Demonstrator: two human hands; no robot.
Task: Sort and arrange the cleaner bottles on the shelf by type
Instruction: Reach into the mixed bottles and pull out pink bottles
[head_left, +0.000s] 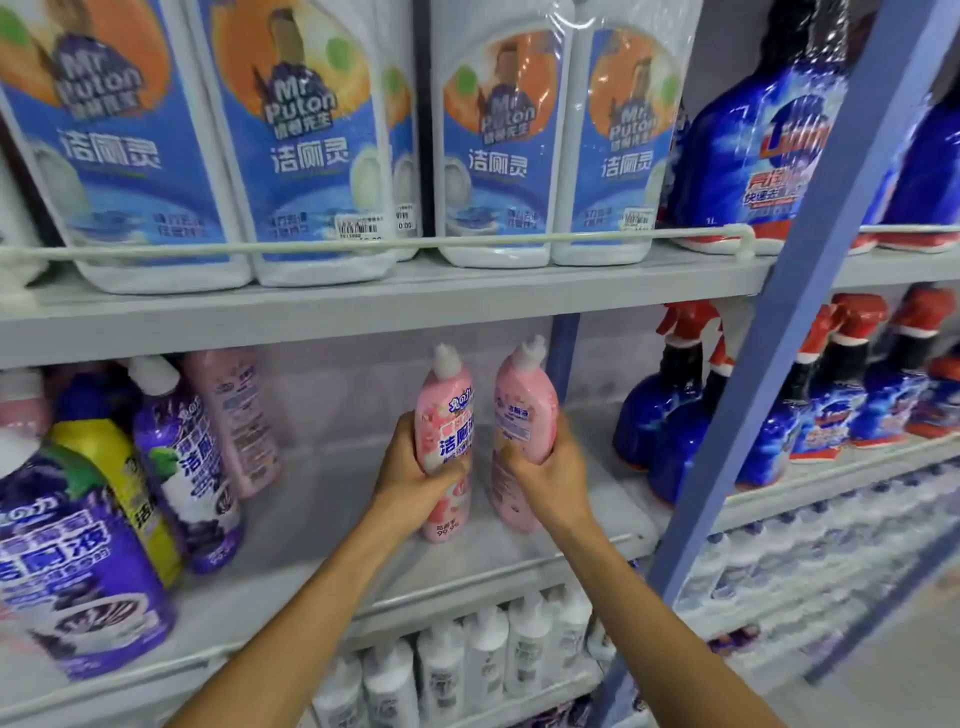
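Note:
Two pink cleaner bottles with white caps stand side by side on the middle shelf (332, 499). My left hand (415, 475) grips the left pink bottle (444, 410), label facing me. My right hand (545, 467) grips the right pink bottle (524, 405), its back label facing me. Both bottles are upright, with their bases at the shelf surface. Further left stand purple bottles (187, 467), a yellow bottle (114, 478) and another pink bottle (236, 421) turned backwards.
Large white Mr Puton bottles (322, 145) fill the shelf above, behind a rail. Blue spray bottles with red triggers (670, 415) stand to the right, past a blue upright post (748, 395). Small white bottles (483, 660) line the shelf below.

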